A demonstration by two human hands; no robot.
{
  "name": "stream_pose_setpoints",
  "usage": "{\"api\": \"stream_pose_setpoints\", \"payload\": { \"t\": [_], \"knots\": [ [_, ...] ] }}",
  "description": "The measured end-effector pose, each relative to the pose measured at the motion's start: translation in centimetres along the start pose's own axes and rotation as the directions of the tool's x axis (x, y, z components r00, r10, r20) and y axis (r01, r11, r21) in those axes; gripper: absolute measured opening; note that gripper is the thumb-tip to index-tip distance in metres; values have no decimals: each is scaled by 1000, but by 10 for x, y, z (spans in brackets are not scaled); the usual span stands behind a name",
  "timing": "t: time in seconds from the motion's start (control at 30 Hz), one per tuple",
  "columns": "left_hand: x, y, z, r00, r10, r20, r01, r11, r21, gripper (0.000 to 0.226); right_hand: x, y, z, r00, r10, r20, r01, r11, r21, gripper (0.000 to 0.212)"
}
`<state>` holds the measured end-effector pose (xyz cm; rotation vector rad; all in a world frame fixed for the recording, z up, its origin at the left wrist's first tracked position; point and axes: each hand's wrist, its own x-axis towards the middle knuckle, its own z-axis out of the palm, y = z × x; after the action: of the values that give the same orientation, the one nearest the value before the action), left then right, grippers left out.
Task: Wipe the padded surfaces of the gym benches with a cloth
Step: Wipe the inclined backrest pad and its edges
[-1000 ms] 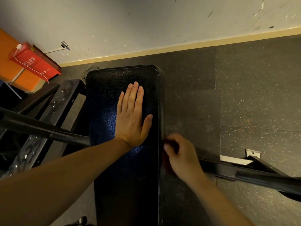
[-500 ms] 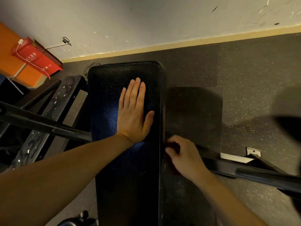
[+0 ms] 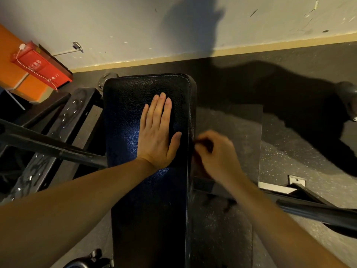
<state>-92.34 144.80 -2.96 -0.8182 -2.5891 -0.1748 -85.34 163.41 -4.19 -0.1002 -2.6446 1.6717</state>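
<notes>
Your left hand (image 3: 156, 132) lies flat, fingers straight and together, on the long black grained-leather bench pad (image 3: 146, 209) with rounded, stitched corners, while your blurred right hand (image 3: 216, 153) curls at its right edge round a dark crumpled cloth (image 3: 200, 168).

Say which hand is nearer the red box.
Left. The left hand lies on the bench pad; the right hand is past its edge, farther from the red box.
</notes>
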Motion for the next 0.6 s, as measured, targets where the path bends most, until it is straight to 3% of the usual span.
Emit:
{"api": "stream_pose_setpoints", "payload": {
  "t": [0.07, 0.13, 0.3, 0.33, 0.4, 0.47, 0.5, 0.6],
  "knots": [
    [0, 1, 0, 1000, -3, 2, 3, 1000, 9, 74, 24, -17, -10, 994, -8, -113, 21, 993, 118, 11],
    [0, 0, -1, 1000, -4, 5, 4, 1000, 8, 74, 21, -16, -5, 992, 5, -128, 17, 986, 166, 11],
    [1, 0, 0, 1000, -8, -9, 8, 1000, -10, 76, -30, 19, 6, 962, 78, 261, -76, 997, -20, 6],
    [0, 0, 0, 1000, -8, -4, 8, 1000, -13, 76, -27, 23, 4, 971, 79, 226, -68, 996, -56, 5],
    [0, 0, 0, 1000, -5, 2, 5, 1000, -17, 76, -12, 19, -3, 997, 71, -41, -73, 996, -52, 7],
    [1, -1, 0, 1000, -4, 1, 4, 1000, -15, 76, 7, 4, -12, 935, 132, -328, -100, 989, 112, 15],
    [1, -1, -1, 1000, -3, 1, 3, 1000, -12, 75, 17, -4, -16, 896, 181, -405, -92, 969, 231, 20],
    [0, -1, -1, 1000, 3, -3, -3, 1000, -8, 75, 44, -24, -18, 835, 367, -411, -93, 829, 551, 26]
  ]
}}
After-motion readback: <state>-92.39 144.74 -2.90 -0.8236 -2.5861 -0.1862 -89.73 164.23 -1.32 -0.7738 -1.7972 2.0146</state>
